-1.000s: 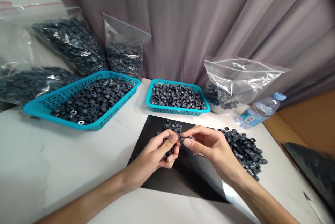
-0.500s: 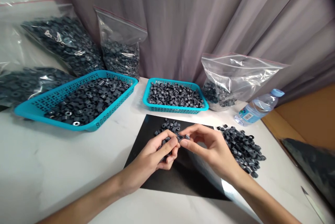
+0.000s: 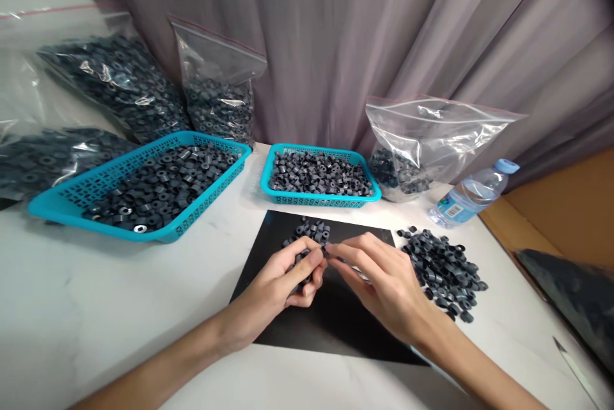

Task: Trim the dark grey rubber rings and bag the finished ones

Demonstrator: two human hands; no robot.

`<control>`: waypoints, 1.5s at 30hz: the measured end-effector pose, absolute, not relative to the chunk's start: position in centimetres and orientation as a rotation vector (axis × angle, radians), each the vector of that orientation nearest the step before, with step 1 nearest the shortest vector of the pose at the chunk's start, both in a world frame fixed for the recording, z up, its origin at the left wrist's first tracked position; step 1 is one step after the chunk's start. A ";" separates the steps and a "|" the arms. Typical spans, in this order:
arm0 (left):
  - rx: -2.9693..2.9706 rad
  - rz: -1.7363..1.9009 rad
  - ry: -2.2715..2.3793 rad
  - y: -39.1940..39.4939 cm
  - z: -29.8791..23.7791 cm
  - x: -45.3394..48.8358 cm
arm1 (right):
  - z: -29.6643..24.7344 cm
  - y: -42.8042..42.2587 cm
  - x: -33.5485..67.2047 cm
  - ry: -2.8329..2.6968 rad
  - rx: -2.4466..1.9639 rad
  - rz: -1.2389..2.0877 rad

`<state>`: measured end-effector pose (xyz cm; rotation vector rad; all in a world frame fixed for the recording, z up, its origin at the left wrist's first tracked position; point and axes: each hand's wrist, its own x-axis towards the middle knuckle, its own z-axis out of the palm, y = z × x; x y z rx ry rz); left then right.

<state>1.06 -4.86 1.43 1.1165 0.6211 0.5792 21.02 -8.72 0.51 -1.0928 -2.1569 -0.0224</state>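
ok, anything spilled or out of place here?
A loose heap of rings lies straight on the table, right of the black mat, not in a basket. The water bottle lies on its side.

Head-worn view — forward and down across a white table (image 3: 96, 282).
The camera sits above the near edge, close over the left hand (image 3: 283, 279) and right hand (image 3: 384, 288), which meet at 6 o'clock on a black mat (image 3: 330, 327). Farther off are the large basket (image 3: 71, 196) at 10 o'clock, the small basket (image 3: 321, 200) at 12 and a water bottle (image 3: 472, 200) at 2 — a curtain (image 3: 336, 45) closes the far side.
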 end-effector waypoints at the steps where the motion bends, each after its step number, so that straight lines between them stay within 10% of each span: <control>1: 1.110 0.571 0.614 -4.9 1.4 1.1 | 0.5 -8.7 21.0 -2.147 -1.087 -0.014; 16: 1.184 0.609 0.619 -4.8 1.0 1.2 | 0.9 -8.4 19.7 -1.264 -1.123 1.329; 45: 1.134 0.566 0.591 -4.8 0.9 1.1 | 1.5 -8.7 20.6 -1.714 -1.209 0.710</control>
